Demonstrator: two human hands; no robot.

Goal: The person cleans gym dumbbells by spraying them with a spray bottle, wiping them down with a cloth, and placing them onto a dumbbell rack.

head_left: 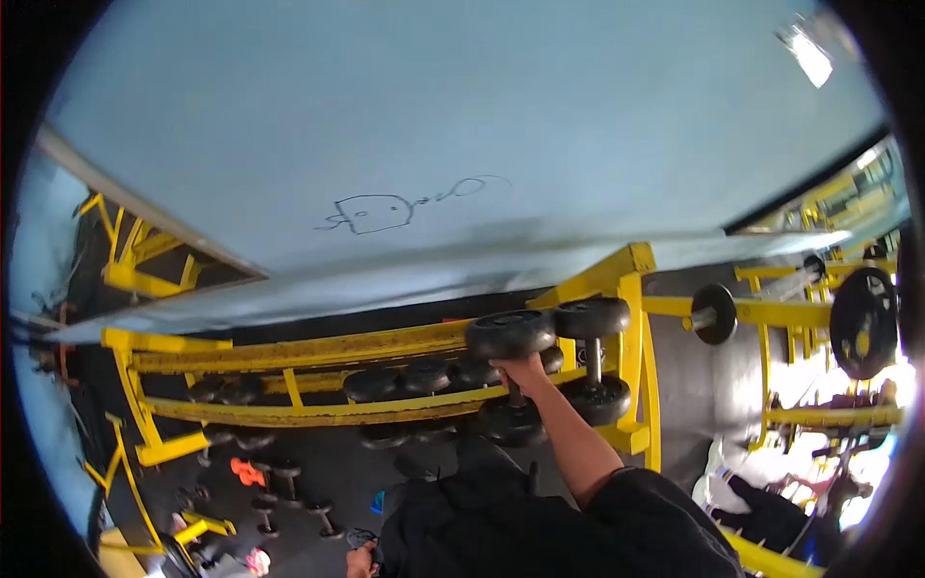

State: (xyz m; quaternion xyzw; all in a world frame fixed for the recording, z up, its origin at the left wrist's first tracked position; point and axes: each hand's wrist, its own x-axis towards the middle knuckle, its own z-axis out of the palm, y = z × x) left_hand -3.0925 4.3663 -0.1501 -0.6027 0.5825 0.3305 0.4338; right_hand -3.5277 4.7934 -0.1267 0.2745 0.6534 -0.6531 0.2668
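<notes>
The right arm is stretched forward and slightly across from the dark sleeve [631,511], the forearm bare and slanted toward the rack [318,409]. The right hand [520,374] is closed around the handle of a dumbbell [511,335], between its two thick round heads. The dumbbell is held at the right part of the rack, one head nearer the wall [443,106], the other nearer the body; whether its weight is borne by the rack cannot be told.

The left hand [361,561] is held low beside the body, its fingers curled in by a crumpled grey item [361,538]; whether that is gripped cannot be told.

Just right of the held dumbbell, a second dumbbell [594,358] is set close by the rack's upright [631,356], so that side is hemmed in. More dark weights [371,385] are lined up to the left, and smaller dumbbells [323,520] are scattered on the dark floor [356,482] near an orange object [248,472]. At the right, round plates [864,323] are seen.

The rack is made of yellow-painted bars, with the paint worn brown along the rails. The heads are black and rounded, the wall smooth, pale blue and marked with a line drawing [374,214].
</notes>
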